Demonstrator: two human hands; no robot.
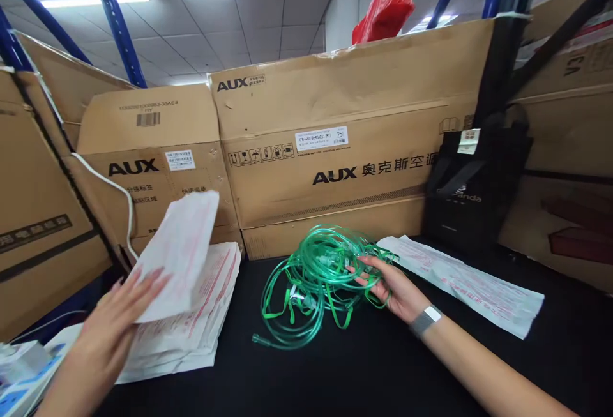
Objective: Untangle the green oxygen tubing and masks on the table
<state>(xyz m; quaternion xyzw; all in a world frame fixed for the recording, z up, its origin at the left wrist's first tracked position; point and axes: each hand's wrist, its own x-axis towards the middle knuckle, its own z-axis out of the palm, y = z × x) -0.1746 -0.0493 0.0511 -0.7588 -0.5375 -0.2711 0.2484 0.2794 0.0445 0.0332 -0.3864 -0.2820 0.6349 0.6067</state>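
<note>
On the left, my left hand [122, 315] grips a white paper pouch [184, 251], fingers over its front and the thumb hidden. The pouch is tilted above a stack of similar pouches with red print [211, 324]. My right hand [390, 286] has its thumb and fingers at the right side of a bundle of coiled clear green tubing [318, 260]. Green elastic straps and clear fittings are tangled in the bundle, and one tube end [258, 339] points left on the black surface. Another printed pouch [464, 280] lies flat behind my right wrist.
Cardboard boxes [268, 193] wall off the back of the black table [268, 385]. A black bag [460, 193] hangs at the back right. A power strip with a white plug [23, 363] and a white cable [117, 187] are at the left.
</note>
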